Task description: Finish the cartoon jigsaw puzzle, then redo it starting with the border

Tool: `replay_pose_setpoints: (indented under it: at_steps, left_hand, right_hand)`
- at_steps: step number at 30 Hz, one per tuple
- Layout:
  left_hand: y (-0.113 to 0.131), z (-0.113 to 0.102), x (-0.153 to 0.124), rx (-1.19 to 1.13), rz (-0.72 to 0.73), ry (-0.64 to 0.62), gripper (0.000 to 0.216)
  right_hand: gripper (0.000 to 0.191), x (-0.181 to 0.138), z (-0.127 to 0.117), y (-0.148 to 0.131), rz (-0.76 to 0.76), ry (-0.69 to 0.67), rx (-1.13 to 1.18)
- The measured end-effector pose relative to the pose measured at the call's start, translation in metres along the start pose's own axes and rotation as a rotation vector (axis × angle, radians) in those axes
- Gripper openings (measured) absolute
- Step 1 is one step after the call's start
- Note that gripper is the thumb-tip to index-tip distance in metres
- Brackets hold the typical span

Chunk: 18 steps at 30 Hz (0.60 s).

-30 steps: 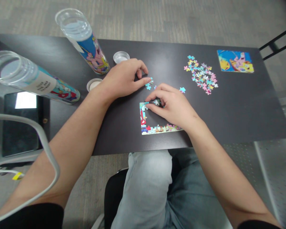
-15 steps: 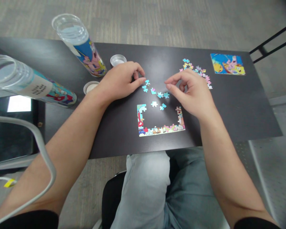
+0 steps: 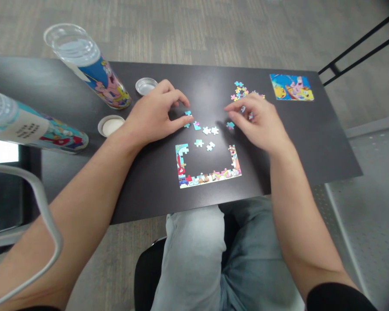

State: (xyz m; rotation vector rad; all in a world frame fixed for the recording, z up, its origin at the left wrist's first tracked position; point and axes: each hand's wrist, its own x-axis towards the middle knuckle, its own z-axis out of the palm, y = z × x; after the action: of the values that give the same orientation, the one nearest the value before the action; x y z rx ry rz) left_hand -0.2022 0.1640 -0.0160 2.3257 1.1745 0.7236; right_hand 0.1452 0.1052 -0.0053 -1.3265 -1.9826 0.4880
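Note:
A partly built jigsaw frame (image 3: 207, 176) lies on the dark table (image 3: 311, 142), with its left side, bottom edge and a short right side joined. Several loose blue pieces (image 3: 206, 130) lie just above it. My left hand (image 3: 152, 114) rests on the table with its fingers curled, the fingertips touching a blue piece (image 3: 188, 114). My right hand (image 3: 262, 123) hovers to the right of the loose pieces, thumb and forefinger close together over another blue piece (image 3: 230, 125); whether it grips that piece I cannot make out.
A heap of loose pieces (image 3: 243, 93) and a finished picture card (image 3: 291, 86) lie at the far right. Two clear tubes with cartoon labels (image 3: 94, 73) (image 3: 29, 127) lie at the left, with two round lids (image 3: 145, 85) (image 3: 110, 125). A chair arm (image 3: 35, 194) curves at lower left.
My right hand lifted off the top left of the frame, moved up and right, then came down near the loose pieces. The left hand stayed on its piece. The view shifted right.

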Motion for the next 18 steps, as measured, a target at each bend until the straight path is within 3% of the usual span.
replay_pose_setpoints:
  at_steps: [2,5,11,18]
  left_hand:
    - [0.007,0.0,-0.001,-0.025,0.025,-0.03,0.036]
    - [0.011,0.001,-0.002,-0.05,0.055,-0.075,0.04]
    - [0.009,0.006,-0.001,-0.066,0.037,-0.078,0.04]
    - [0.009,0.004,0.001,-0.064,0.034,-0.08,0.037]
  right_hand:
    - [0.016,-0.002,-0.017,0.015,0.068,0.149,-0.01]
    - [0.008,-0.008,-0.036,0.031,0.173,0.201,-0.019]
    - [0.014,-0.013,-0.031,0.024,0.046,0.011,-0.024]
    - [0.017,-0.011,-0.016,0.019,0.063,-0.098,-0.034]
